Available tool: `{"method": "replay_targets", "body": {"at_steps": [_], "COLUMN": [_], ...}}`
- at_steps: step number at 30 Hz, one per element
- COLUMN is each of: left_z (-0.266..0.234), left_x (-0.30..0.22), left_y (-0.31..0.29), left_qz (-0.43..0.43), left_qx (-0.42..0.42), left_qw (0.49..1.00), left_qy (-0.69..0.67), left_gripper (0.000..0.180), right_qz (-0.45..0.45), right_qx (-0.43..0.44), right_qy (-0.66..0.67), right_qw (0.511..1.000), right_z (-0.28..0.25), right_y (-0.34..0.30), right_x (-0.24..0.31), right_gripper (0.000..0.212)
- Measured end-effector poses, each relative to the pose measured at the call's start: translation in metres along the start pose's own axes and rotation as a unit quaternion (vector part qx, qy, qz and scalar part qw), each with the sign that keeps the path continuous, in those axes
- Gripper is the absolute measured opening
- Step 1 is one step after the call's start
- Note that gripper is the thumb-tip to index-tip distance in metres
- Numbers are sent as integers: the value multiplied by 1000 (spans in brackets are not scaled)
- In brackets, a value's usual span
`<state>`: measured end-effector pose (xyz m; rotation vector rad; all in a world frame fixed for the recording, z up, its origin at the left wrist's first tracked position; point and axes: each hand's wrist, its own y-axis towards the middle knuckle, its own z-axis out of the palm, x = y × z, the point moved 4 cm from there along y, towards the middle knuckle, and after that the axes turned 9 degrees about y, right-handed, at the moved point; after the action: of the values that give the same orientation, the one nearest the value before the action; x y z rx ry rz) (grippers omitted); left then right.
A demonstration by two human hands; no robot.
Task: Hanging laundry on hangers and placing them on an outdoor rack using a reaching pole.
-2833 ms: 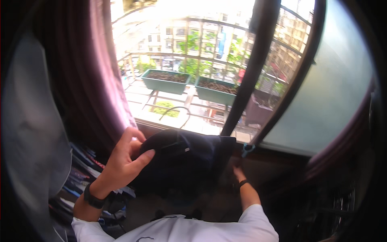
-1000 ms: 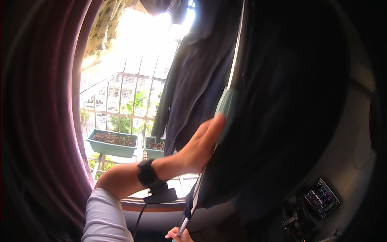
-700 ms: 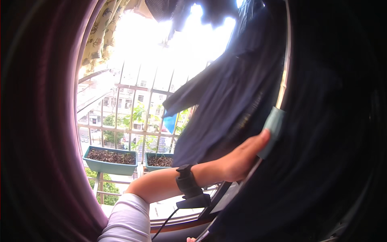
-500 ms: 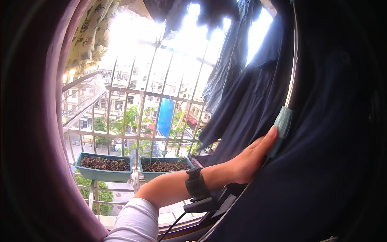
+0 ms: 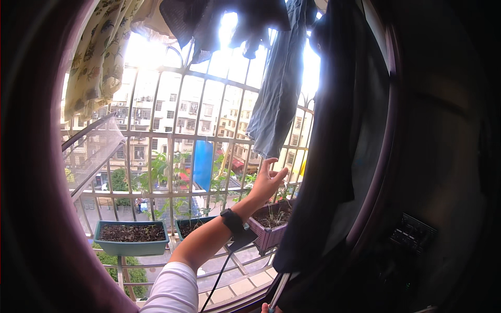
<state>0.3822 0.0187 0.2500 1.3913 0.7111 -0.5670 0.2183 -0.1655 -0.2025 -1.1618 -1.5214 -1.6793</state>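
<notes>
"Yellowish floral cloth [image 5: 99, 57] hangs at the far left, and lower down sits a teal planter box [image 5: 132, 248] of dark soil. What comes next across?"

"A blue panel [image 5: 202, 166], then the left hand [image 5: 267, 185], raised from a white sleeve [image 5: 175, 284] with a black strap [image 5: 232, 221] at the wrist"

"Has that hand got hold of anything?"

"Nothing that I can see: its fingers are parted and loosely bent, the hem of a grey-blue garment [image 5: 279, 88] just above the fingertips. Whether they touch, I cannot tell"

"And at the lower edge?"

"The right hand [image 5: 265, 308], mostly cut off; the fingers that show are closed round the low end of a metal pole [image 5: 283, 288]. It slants up and right from the grip, then goes out of sight at the bottom of a dark garment [image 5: 326, 172]"

"Where is that garment from the hands?"

"It hangs long, to the right of the left hand and apart from it, and above the right hand"
</notes>
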Motion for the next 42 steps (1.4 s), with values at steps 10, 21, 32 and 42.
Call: {"method": "replay_targets", "body": {"at_steps": [10,21,32,42], "left_z": [-13,-118,-294,-277], "left_x": [12,68,354,101], "left_y": [-127,-315,-617,-461], "left_qz": [-87,-191,-110,-363], "left_qx": [203,68,92,33], "left_qw": [970,978,782,917], "left_qy": [-99,-36,607,166], "left_gripper": [31,16,27,27], "right_qz": [-89,-138,-102,-69], "right_qx": [-3,13,25,301], "right_qy": [83,196,292,504], "right_qw": [993,971,951,807], "right_z": [40,96,111,119], "right_y": [136,275,404,481], "right_x": [112,294,396,464], "right_gripper": [25,23,32,48]}}
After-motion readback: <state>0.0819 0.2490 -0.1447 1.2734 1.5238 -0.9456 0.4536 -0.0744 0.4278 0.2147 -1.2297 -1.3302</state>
